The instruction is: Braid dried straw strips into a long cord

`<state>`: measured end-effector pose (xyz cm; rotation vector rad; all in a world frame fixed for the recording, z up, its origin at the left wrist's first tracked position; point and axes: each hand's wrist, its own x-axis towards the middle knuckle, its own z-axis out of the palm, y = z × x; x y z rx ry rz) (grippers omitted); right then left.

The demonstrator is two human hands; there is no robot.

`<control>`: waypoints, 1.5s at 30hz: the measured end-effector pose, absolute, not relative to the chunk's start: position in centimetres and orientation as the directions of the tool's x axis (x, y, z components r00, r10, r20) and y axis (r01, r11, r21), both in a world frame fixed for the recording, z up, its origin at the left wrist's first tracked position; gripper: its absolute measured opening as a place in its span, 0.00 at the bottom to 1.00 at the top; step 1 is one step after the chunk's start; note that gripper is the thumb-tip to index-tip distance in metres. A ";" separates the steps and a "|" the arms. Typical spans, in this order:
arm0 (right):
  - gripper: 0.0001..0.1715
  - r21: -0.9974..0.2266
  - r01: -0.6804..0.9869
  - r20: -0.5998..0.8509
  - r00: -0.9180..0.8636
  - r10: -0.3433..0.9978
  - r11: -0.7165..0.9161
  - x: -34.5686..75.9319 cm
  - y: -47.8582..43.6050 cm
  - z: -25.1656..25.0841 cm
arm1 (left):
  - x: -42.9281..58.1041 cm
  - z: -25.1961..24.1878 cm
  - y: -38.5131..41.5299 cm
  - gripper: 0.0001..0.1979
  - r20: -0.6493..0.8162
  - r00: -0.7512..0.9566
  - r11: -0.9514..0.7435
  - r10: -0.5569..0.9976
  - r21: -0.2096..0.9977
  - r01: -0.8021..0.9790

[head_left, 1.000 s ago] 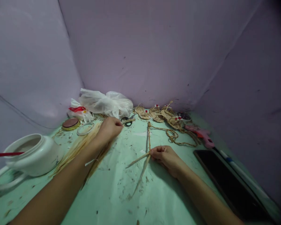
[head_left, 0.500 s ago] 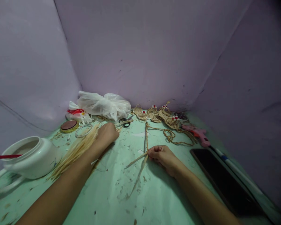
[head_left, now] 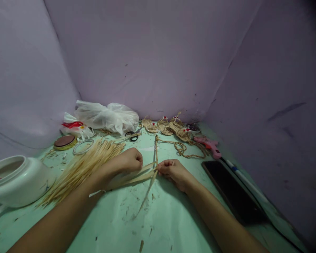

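My right hand (head_left: 175, 173) pinches a thin twisted fibre cord (head_left: 156, 151) at its lower end, where loose pale strips fan out to the left and toward me. The cord runs up from the fingertips, bends at its far end and trails off to the right in loose coils. Close by on the left, my left hand (head_left: 130, 160) is closed on a flat straw strip (head_left: 144, 172) that reaches to the pinched end; its fingertips are partly hidden. Beneath and beyond my left forearm lies a bundle of pale straw strips (head_left: 81, 172).
Scissors (head_left: 133, 136), a plastic bag (head_left: 107, 117) and woven slipper-shaped pieces with red beads (head_left: 180, 131) lie along the back. To the right are a pink glue gun (head_left: 212, 146) and a dark phone (head_left: 234, 193). A white pot (head_left: 28, 182), round tin (head_left: 65, 142) and ring (head_left: 83, 147) stand left.
My left hand has come from the bundle toward my right hand, bringing a straw strip to the cord's end. My right hand keeps its pinch. The whole view has shifted slightly.
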<state>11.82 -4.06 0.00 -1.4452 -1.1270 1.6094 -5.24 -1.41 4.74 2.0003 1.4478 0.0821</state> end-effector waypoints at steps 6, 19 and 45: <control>0.01 -0.924 0.051 -0.383 -0.128 0.915 -0.380 11.7 -4.1 0.1 | -7.9 5.5 0.5 0.14 0.115 -0.064 0.055 0.991 0.079 0.995; 0.03 -0.936 0.057 -0.352 -0.138 0.926 -0.347 11.8 -4.1 -0.1 | -5.0 3.7 -2.5 0.12 -0.176 0.460 -0.290 0.870 0.572 0.767; 0.01 -0.931 0.039 -0.366 -0.119 0.923 -0.364 11.8 -4.0 -0.4 | -3.9 1.6 -1.7 0.09 -0.395 0.269 0.145 0.878 0.755 0.639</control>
